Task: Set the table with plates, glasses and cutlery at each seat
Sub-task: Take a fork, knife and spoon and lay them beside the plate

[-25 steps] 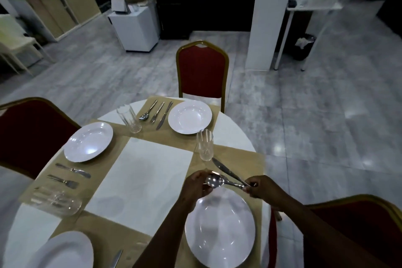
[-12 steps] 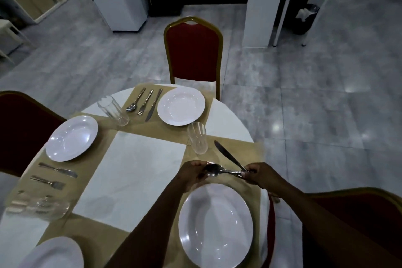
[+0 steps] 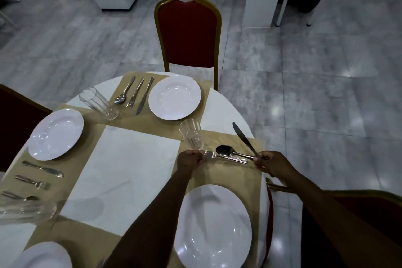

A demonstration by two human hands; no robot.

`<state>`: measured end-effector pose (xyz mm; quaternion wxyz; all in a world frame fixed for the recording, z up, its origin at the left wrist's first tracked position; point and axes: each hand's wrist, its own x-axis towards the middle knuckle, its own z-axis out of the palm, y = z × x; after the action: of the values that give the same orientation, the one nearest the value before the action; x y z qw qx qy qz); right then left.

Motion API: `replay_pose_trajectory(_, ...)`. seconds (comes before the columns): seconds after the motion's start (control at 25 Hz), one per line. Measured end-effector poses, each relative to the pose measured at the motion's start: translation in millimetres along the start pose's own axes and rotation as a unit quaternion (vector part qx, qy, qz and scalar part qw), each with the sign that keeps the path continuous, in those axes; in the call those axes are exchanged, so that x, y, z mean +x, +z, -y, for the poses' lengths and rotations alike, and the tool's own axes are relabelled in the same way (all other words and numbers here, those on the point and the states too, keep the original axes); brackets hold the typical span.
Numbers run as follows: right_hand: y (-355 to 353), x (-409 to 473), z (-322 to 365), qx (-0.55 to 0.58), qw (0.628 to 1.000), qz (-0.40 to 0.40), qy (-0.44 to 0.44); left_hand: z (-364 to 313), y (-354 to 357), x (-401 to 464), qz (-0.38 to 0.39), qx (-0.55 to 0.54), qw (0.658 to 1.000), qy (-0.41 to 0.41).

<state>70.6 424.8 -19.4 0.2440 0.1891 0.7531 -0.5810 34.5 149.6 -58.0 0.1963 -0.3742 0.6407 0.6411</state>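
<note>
The left hand point(image 3: 191, 160) closes its grip on the tines end of a fork point(image 3: 226, 157), which lies across the tan mat just past the nearest plate point(image 3: 212, 226). The right hand point(image 3: 268, 162) has its grip closed around two handles together: a spoon point(image 3: 226, 150), bowl pointing toward 9 o'clock, and a knife point(image 3: 242, 137), blade angled toward 11 o'clock. Whether the spoon touches the surface point(image 3: 121, 172) I cannot tell. A clear glass point(image 3: 192, 134) stands at 12 o'clock from the left hand, just beside it. At the far seat, toward 12 o'clock, a second plate point(image 3: 174, 97) has a spoon, fork and knife set point(image 3: 134, 93) to its left, with a tumbler point(image 3: 99, 103) further left. At 9 o'clock a third plate point(image 3: 56, 134) sits with cutlery point(image 3: 39, 175) nearer along the mat. A red chair point(image 3: 188, 32) stands behind the far seat.
</note>
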Motion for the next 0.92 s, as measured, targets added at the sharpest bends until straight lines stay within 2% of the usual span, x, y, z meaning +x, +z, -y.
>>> replay_pose_trajectory(0.28,4.5,8.3,-17.1,0.024,0.999,0.008,0.023,8.1,-3.2,1.4,-0.044,0.137,0.988,0.058)
replay_pose_trajectory(0.44,8.0,2.4,-16.9,0.024,1.000,0.003,0.018,6.9,-6.2,-18.4,-0.070,0.234,0.963,0.118)
replay_pose_trajectory(0.56,11.2,-2.9,-14.4,0.028,1.000,0.000,0.012,4.0,3.2,-41.3,0.021,0.124,0.984,0.124)
replay_pose_trajectory(0.64,14.6,-6.3,-11.7,0.023,1.000,-0.005,0.004,4.7,9.7,-51.8,0.050,0.073,0.989,0.120)
replay_pose_trajectory(0.76,19.5,-2.7,-8.1,0.007,1.000,-0.030,0.000,8.5,11.9,-58.8,0.043,0.073,0.987,0.140)
replay_pose_trajectory(0.92,22.8,20.3,-0.7,-0.081,0.995,-0.051,-0.001,22.3,-5.0,-51.2,0.016,0.081,0.988,0.131)
